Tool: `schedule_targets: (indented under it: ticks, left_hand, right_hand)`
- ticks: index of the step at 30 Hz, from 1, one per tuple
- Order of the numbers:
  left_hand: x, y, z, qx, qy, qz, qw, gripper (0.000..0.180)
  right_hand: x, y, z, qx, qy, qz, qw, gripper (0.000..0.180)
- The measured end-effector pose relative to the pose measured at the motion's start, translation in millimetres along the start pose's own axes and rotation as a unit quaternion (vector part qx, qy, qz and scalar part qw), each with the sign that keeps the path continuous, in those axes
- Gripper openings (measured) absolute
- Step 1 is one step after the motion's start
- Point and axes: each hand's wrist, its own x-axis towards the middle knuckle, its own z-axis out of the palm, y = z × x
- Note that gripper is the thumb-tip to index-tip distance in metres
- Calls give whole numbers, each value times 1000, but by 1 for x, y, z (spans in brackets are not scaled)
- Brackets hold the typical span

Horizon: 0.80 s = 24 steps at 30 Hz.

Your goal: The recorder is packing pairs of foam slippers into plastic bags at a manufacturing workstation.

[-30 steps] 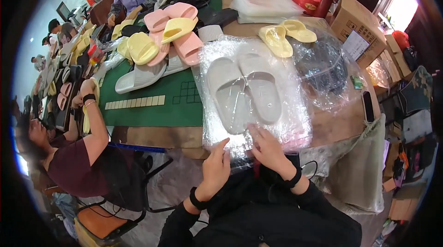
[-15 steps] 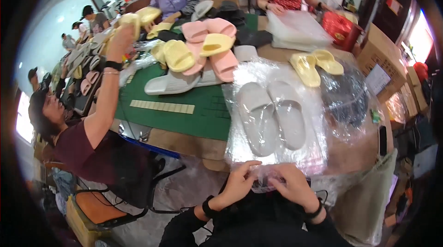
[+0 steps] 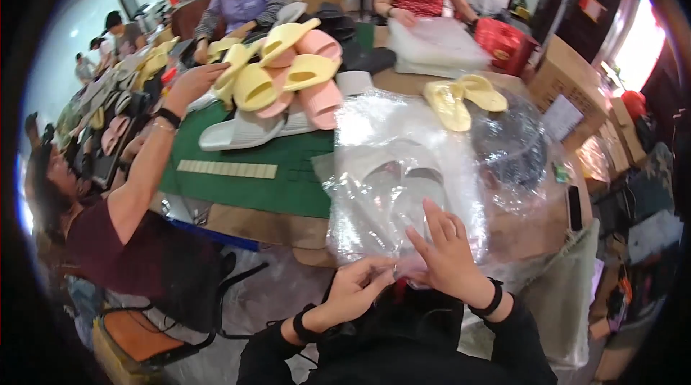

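A pair of light grey slippers [image 3: 425,196] lies inside or under a clear plastic bag [image 3: 345,209], on a shiny stack of clear plastic at the table's near edge. My left hand [image 3: 356,288] pinches the near edge of the bag between thumb and fingers. Beside it, my right hand [image 3: 452,259] is open, its fingers stretched out and apart over the bag near the slippers' close end. Glare on the plastic partly hides the slippers' outlines.
A heap of yellow, pink and grey slippers [image 3: 320,104] stands on the green mat [image 3: 295,191]. One yellow pair [image 3: 450,108] lies right of the stack, near a plastic-wrapped dark bundle [image 3: 507,147]. At left a co-worker's arm [image 3: 147,158] reaches to the heap. A phone [image 3: 574,209] lies at the table's right edge.
The grey slippers have come nearer to me, with plastic now over them. My right hand has opened and risen over the bag. The co-worker's hand at left has come to the heap.
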Motion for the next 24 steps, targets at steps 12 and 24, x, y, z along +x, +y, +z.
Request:
schedule_targets:
  ticks: [12,24]
  left_hand:
    - [-3,53,22,-42,-98,187,977,35]
    - [-10,149,65,-304,-457,235,802,39]
  right_hand:
    - [14,30,-77,32,177,-22,983,53]
    - [107,146,-118,-365,276,-44,888,33]
